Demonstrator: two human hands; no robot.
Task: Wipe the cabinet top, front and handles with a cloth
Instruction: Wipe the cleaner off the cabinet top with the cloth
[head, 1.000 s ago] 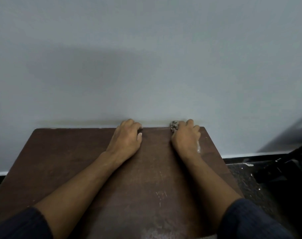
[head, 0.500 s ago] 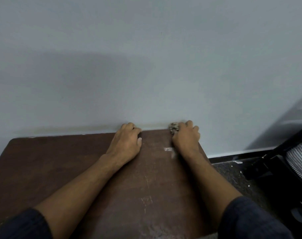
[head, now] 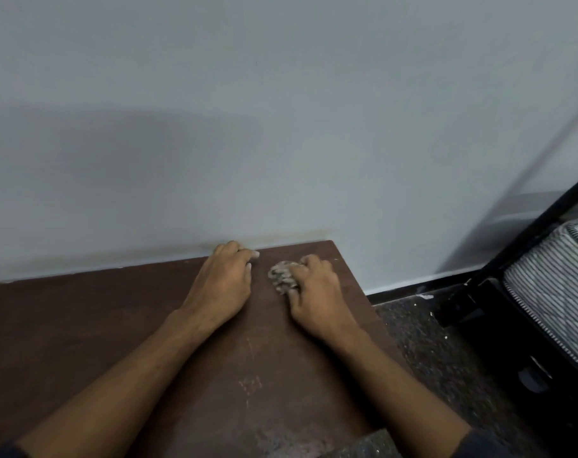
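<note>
— Cloth (head: 282, 275)?
— Crumpled, centre-right of frame, on brown cabinet top (head: 83, 325) near wall; right hand (head: 317, 292) grip closed over it.
— Left hand (head: 225, 285)?
— Flat, palm down, holding nothing.

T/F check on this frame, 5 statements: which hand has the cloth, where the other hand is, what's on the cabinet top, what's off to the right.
1. The right hand grips the cloth. True.
2. The left hand is lifted off the cabinet top. False: it lies palm down on the top, fingers at the back edge by the wall.
3. The cloth is pressed on the top near the back right corner. True.
4. The cloth is spread out flat. False: it is bunched into a wad under the fingers.
5. A striped mattress shows at the right edge. True.
</note>
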